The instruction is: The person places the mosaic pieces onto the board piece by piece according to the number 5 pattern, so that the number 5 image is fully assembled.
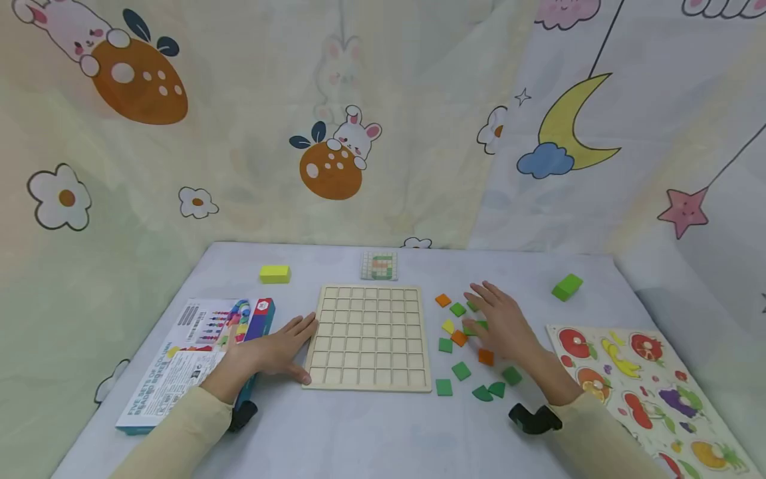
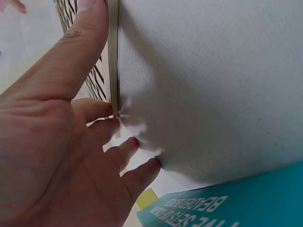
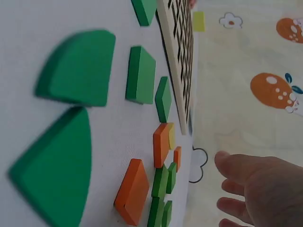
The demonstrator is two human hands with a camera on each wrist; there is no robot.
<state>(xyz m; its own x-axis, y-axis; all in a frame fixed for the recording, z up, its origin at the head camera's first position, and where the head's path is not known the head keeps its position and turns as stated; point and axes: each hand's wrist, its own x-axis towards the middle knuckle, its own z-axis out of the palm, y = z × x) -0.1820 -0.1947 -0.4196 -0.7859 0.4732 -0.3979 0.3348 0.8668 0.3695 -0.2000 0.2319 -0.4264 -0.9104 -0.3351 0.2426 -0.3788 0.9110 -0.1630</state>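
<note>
A wooden grid board [image 1: 368,338] with square cells lies in the middle of the table. My left hand [image 1: 272,347] rests along its left edge, fingers spread and thumb near the lower corner. In the left wrist view the thumb and fingertips touch the rim [image 2: 113,56]. To the right of the board, loose pieces are scattered, among them a green square [image 1: 443,387], an orange square [image 1: 486,357], a yellow piece [image 1: 448,326] and a green quarter-round piece [image 1: 482,393]. My right hand [image 1: 504,326] hovers above the pieces with its fingers extended, holding nothing, and covers some of them.
A small patterned card [image 1: 380,266] lies behind the board. A yellow block [image 1: 274,274] stands at the back left, a green block [image 1: 567,287] at the back right. A printed box [image 1: 179,359] flanks the left arm; a fruit puzzle board [image 1: 652,392] lies under the right forearm's side.
</note>
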